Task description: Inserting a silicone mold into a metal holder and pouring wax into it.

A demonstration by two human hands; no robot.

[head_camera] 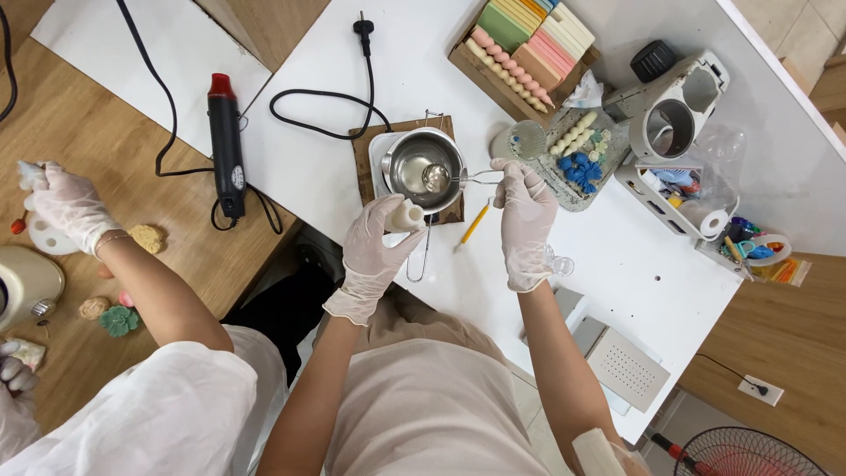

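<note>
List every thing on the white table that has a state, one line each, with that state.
Round steel melting pot: upright, holding clear liquid.
Metal spoon: bowl dipped in the pot, handle held by right hand.
Small cream cylindrical candle: gripped in left hand, beside the pot.
Black heat gun with red tip: lying flat, untouched.
Black power plug: unplugged, lying loose.
Yellow pencil: lying flat.

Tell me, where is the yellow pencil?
In the head view, the yellow pencil lies on the white table, right of the metal pot and just left of the right hand.
</note>
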